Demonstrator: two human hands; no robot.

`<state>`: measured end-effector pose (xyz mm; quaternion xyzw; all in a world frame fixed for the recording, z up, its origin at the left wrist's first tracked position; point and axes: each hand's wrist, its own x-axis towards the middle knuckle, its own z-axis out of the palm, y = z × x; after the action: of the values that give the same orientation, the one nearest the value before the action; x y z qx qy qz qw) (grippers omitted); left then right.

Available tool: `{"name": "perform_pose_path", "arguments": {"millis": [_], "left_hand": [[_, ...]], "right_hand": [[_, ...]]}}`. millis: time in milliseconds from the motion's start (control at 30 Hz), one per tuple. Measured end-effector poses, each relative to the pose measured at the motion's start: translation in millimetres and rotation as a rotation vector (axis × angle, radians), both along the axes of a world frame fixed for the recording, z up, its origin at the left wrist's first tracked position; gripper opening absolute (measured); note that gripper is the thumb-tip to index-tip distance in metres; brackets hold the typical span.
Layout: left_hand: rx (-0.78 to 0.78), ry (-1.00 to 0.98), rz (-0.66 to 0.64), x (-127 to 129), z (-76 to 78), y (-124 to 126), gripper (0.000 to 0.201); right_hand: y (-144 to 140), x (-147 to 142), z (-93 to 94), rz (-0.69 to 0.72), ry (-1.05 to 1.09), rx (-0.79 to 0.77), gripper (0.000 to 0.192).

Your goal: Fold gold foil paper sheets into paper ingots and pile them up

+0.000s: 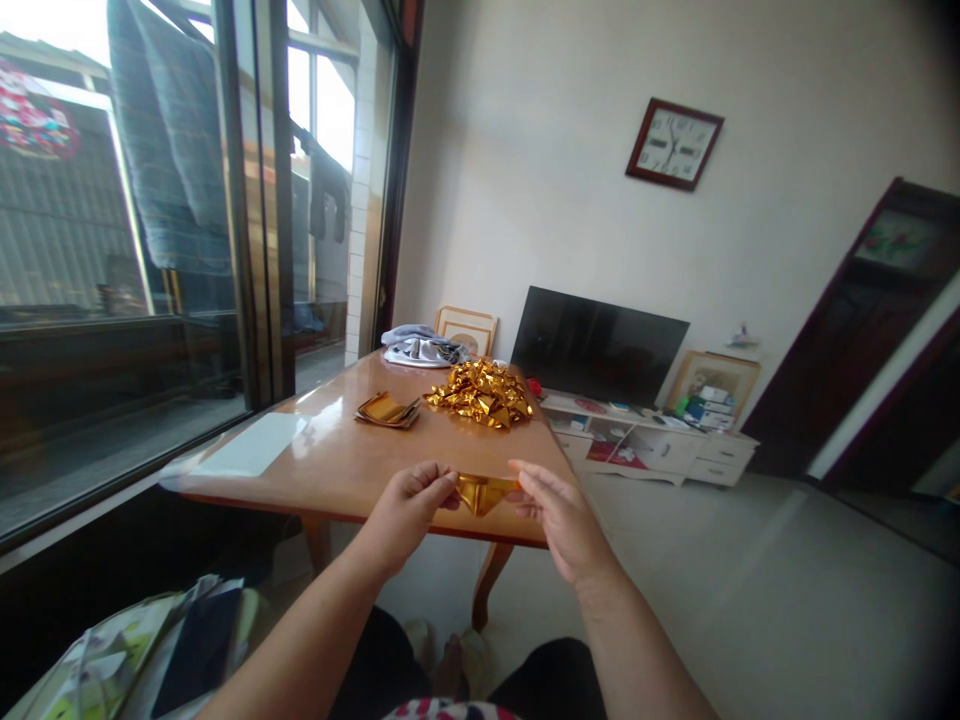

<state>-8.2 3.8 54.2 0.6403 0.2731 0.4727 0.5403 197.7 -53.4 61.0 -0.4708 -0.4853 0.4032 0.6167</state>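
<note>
A piece of folded gold foil paper (480, 496) is stretched between my two hands above the near edge of the wooden table (352, 462). My left hand (417, 508) pinches its left end between thumb and fingers. At the opposite end, my right hand (556, 512) grips it in the same way. Farther back lies a stack of flat gold paper sheets (387, 409). To the right of that stack rises a heap of folded gold foil pieces (484, 394).
White and blue folded cloth (424, 346) lies at the table's far end. A pale sheet (255, 445) rests on the left side, by the window. Beyond the table stand a black television (600, 345) and a white cabinet (667, 450). Bags (150, 650) sit low at left.
</note>
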Motion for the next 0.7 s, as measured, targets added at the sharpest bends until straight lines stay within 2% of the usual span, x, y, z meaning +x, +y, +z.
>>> {"name": "perform_pose_path", "arguments": {"millis": [67,167,300,467,700], "left_hand": [[0.071,0.112,-0.003,-3.1,1.4,1.3,0.033],[0.138,0.242,-0.075,-4.3,1.7,0.1,0.032],[0.096,0.206,-0.163,-0.7,1.2,-4.1,0.030],[-0.021,0.028,-0.128,3.9,1.3,-6.7,0.038],[-0.016,-0.060,-0.051,6.8,-0.8,-8.5,0.025]], "right_hand": [[-1.5,0.3,1.8,0.004,-0.127,0.028,0.053],[-3.1,-5.4,2.7,0.111,-0.312,0.023,0.044],[-3.7,-13.1,0.7,0.149,-0.456,0.048,0.027],[-4.4,-14.6,-2.8,0.138,-0.338,0.044,0.027],[-7.2,-19.2,-4.4,0.147,-0.247,0.034,0.028]]}}
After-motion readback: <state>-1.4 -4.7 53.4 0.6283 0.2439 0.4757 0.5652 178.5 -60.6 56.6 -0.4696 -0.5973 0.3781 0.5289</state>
